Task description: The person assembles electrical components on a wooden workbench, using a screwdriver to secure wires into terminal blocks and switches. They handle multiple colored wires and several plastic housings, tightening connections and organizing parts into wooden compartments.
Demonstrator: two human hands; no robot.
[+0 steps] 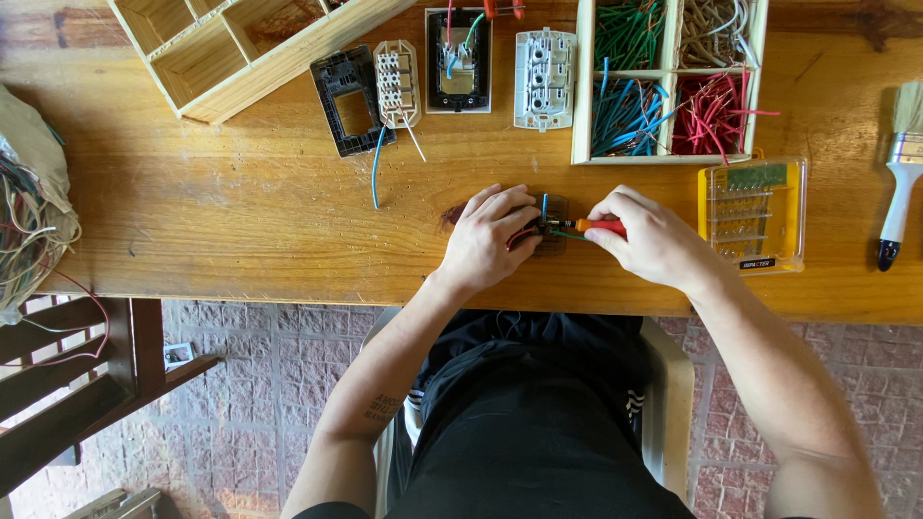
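Now left hand [488,240] clamped on small dark switch module [551,229] near front edge of wooden bench [240,221]; right hand [652,236] closed round orange-handled screwdriver [598,227], tip at module (wires attached), yellow bit case [755,213] just beside, wire tray [670,79] behind

Just beside the right hand [654,238] on the bench [240,221] lies a flat, clear yellow plastic case [753,213], carrying a green label strip [757,176] on top and a small dark label [757,262] below.
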